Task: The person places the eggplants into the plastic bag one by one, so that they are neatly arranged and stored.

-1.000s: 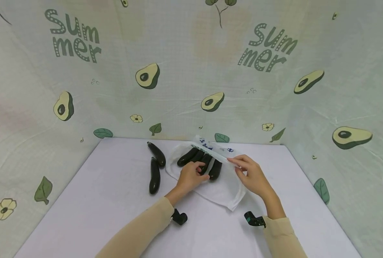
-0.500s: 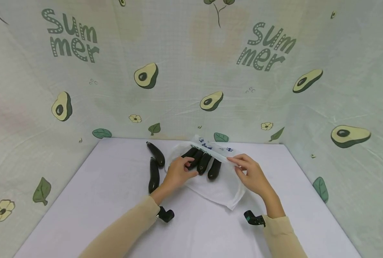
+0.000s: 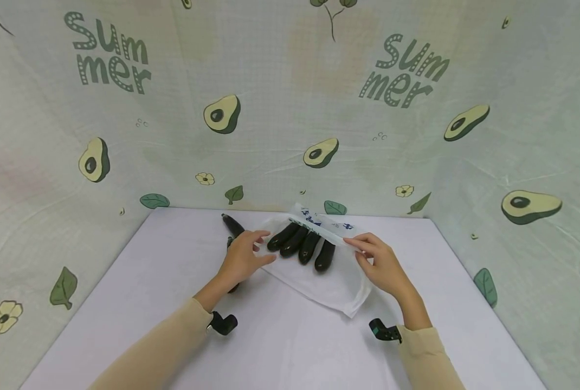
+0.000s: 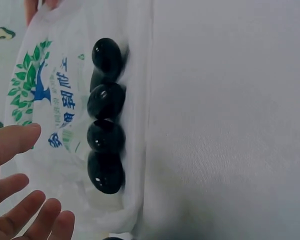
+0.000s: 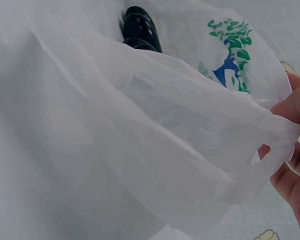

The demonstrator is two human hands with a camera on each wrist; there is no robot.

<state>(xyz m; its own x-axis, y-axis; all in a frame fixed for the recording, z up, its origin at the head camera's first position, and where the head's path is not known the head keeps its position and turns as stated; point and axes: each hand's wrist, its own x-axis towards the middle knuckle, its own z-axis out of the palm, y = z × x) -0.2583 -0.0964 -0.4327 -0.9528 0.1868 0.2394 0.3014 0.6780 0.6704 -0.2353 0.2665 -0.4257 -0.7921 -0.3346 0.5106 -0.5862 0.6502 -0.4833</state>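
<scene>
A white plastic bag (image 3: 341, 290) with green and blue print lies on the table, its mouth held up. Several dark, glossy eggplants (image 3: 307, 248) lie side by side inside it. My right hand (image 3: 380, 265) pinches the bag's rim at the right; the right wrist view shows thumb and fingers (image 5: 290, 107) on the plastic. With fingers spread and holding nothing, my left hand (image 3: 243, 257) is at the bag's left edge. It partly hides two eggplants outside the bag: an upper one (image 3: 231, 223) and a lower one (image 3: 233, 288), mostly covered.
The white table (image 3: 139, 303) ends at a printed cloth backdrop (image 3: 270, 162) at the back and sides. A black wrist camera (image 3: 224, 323) hangs below the left wrist, and another camera (image 3: 384, 330) is below the right one.
My left hand has moved left from over the bagged eggplants to beside the two loose ones, bringing the bagged ones into full sight. My right hand stays at the bag's rim.
</scene>
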